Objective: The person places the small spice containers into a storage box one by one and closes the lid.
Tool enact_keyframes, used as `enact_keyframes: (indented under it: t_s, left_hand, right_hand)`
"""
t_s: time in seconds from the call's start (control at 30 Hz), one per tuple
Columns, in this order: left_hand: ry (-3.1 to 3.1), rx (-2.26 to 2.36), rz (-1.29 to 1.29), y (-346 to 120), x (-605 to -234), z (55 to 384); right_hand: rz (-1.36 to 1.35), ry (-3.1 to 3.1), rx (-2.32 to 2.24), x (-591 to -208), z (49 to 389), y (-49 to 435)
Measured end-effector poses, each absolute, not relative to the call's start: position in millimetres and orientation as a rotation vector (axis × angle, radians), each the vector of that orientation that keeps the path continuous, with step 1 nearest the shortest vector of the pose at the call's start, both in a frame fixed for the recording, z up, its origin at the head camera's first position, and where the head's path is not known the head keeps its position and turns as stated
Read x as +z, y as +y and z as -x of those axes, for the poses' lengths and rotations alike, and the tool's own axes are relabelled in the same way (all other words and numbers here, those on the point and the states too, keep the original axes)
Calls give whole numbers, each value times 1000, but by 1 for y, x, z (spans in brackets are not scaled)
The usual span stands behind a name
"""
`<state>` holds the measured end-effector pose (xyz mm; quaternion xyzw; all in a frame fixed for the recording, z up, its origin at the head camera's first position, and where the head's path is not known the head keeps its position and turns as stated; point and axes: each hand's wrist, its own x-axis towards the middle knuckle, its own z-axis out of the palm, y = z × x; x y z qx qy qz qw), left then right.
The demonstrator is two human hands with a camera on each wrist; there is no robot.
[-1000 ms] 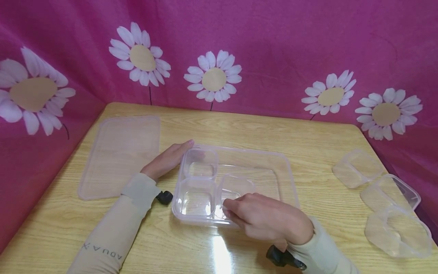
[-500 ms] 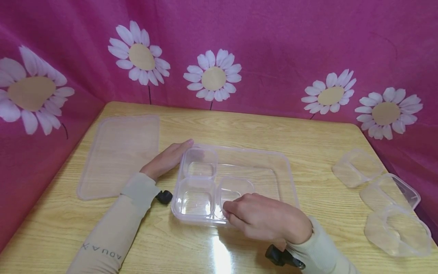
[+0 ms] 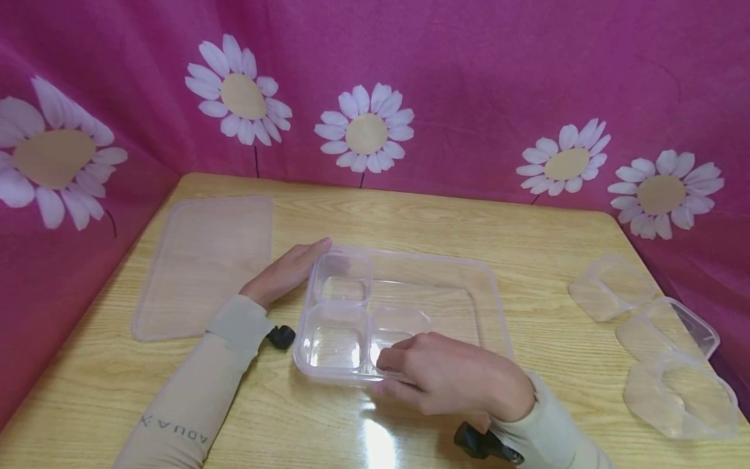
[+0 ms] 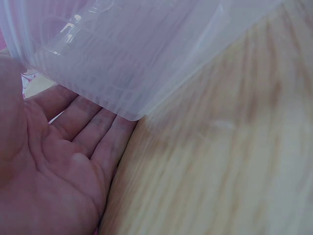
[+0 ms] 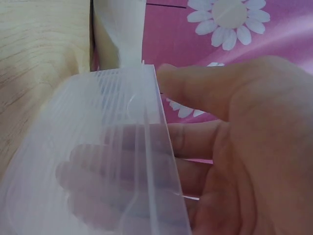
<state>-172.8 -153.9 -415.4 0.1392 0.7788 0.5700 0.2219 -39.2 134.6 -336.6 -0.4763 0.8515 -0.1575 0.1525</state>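
A large clear plastic food box lies on the table with small clear containers inside. One container occupies the back left corner, another the front left. Beside them, at the front, sits a third small container, partly hidden by my right hand. That hand straddles the front wall, its fingers inside the container and its thumb outside, pinching the wall; the right wrist view shows the fingers through the plastic. My left hand touches the box's back left corner with fairly straight fingers.
A flat translucent lid lies on the wooden table at the left. Three more clear containers, at the back, middle and front, stand along the right edge. A pink flowered cloth hangs behind.
The third container has shifted slightly left and forward inside the box. My right thumb has moved down and outside the front wall, spreading away from the fingers. The left hand stays put.
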Motion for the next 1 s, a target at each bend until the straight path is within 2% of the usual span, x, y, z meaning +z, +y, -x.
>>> enact_keyframes:
  t_s: [1.0]
  left_hand:
    - [2166,1544,-349,-152,-414,172]
  right_hand:
    - [1373,2393,-485,-349,46,129]
